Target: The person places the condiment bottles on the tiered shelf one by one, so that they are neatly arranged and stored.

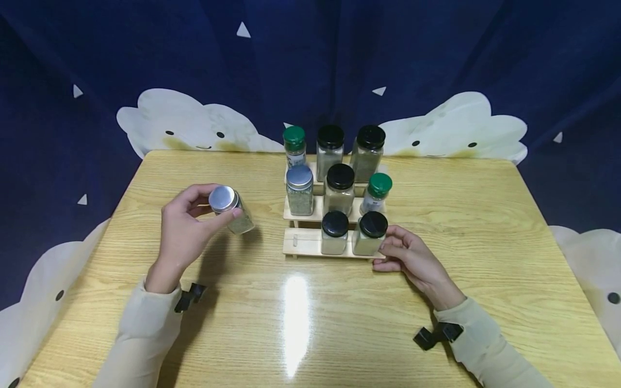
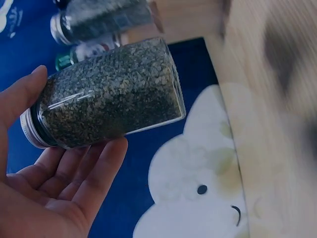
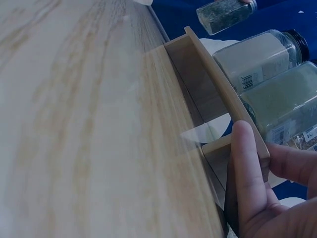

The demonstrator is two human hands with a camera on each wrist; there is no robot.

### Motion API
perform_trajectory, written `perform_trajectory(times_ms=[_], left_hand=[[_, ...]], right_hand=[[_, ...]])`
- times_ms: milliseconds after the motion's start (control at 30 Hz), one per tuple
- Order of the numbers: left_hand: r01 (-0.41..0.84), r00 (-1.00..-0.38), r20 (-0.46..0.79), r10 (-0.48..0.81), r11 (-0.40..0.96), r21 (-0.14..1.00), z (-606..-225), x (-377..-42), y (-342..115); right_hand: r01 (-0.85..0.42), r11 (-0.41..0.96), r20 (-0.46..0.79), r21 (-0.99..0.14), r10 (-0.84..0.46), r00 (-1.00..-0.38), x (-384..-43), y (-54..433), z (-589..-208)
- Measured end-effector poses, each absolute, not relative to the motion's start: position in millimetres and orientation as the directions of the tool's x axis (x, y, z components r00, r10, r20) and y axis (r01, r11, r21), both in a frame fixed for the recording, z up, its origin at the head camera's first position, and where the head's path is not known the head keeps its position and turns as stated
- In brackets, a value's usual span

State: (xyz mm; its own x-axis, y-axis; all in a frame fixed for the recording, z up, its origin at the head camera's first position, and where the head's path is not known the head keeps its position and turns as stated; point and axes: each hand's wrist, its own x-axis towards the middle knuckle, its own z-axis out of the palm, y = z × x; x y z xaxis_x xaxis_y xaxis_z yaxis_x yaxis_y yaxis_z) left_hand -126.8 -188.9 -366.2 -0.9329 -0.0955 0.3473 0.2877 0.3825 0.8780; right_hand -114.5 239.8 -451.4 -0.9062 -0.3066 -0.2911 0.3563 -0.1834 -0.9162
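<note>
My left hand (image 1: 181,229) holds a glass spice jar (image 2: 111,94) between thumb and fingers, off the table and left of the rack. The jar has a silver lid (image 1: 223,198) and greyish-green flakes inside; it tilts, with its base toward the right. My right hand (image 1: 412,257) grips the front right end of a three-step wooden spice rack (image 1: 305,245). In the right wrist view its fingers (image 3: 245,168) lie along the front edge of the bottom step. Two black-lidded jars (image 1: 335,233) stand on that step, in its middle and right places; no jar stands at its left end.
On the middle step stand a silver-lidded jar (image 1: 299,191), a black-lidded jar (image 1: 339,188) and a green-capped bottle (image 1: 376,194). The top step bears another green-capped bottle (image 1: 295,145) and two black-lidded jars (image 1: 368,153). A blue curtain (image 1: 310,64) hangs behind the wooden table (image 1: 466,215).
</note>
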Motion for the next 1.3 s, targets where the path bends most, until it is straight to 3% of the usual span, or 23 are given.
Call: perform_trajectory(times_ms=[600,1300], left_hand=[[0.418,-0.908,0.4,0.124,0.315,0.852,-361.2,-119.8,-151.6],[0.411,-0.903,0.35,0.248,0.263,0.873,-373.1,-121.6,-110.3]], right_hand=[[0.361,-0.173,-0.3,-0.916,-0.3,-0.905,-114.6,240.2,-450.5],[0.363,-0.185,-0.299,-0.913,-0.302,-0.905,-114.0,240.6,-451.0]])
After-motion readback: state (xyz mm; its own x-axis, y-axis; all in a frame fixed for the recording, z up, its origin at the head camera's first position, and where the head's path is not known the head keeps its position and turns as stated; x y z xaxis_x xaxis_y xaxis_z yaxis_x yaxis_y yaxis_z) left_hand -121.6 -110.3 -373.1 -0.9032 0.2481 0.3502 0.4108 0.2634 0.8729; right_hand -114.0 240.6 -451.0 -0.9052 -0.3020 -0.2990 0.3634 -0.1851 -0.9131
